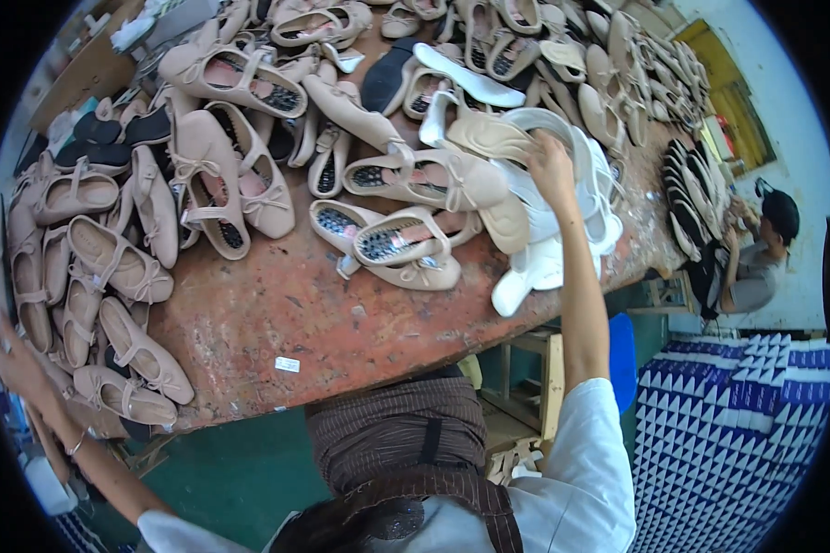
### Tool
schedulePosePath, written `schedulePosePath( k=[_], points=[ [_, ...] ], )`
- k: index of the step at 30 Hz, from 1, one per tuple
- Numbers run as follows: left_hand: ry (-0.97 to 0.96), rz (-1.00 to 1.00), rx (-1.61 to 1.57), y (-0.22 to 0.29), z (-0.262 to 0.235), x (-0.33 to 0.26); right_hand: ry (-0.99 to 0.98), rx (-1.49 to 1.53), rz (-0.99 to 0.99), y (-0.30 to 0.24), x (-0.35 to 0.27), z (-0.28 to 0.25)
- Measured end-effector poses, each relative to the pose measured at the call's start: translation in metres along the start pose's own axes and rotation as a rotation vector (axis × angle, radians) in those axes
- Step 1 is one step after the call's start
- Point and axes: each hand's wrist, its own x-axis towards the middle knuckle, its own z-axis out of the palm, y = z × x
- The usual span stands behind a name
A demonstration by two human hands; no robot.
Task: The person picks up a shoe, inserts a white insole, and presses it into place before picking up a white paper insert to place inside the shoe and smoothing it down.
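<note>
My right hand [549, 166] reaches far over the worn red table [286, 313] and rests on a heap of white shoe insoles [563, 230], fingers curled on a beige insole piece [489, 136] at the top of it. Beige ballet flats with straps and bows [433, 180] lie just left of that hand. My left hand [14, 355] hangs at the table's left edge, beside a row of finished beige flats [129, 346]; its fingers are blurred and I cannot make out anything in it.
Beige flats cover most of the table, with dark soles [101, 138] at the far left and a row of black soles [692, 198] at the far right. Another person [756, 258] sits at the right end. Blue-and-white patterned boxes [738, 433] stack at lower right.
</note>
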Motion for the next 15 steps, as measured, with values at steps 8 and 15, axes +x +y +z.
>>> schedulePosePath(
  k=[8, 15],
  points=[
    [-0.668, 0.697, -0.849, 0.386, 0.088, -0.149, -0.139, 0.125, 0.061, -0.055, 0.038, -0.045],
    [-1.034, 0.45, -1.031, 0.392, 0.064, -0.17, -0.191, 1.428, 0.25, -0.132, 0.004, -0.139]
  ],
)
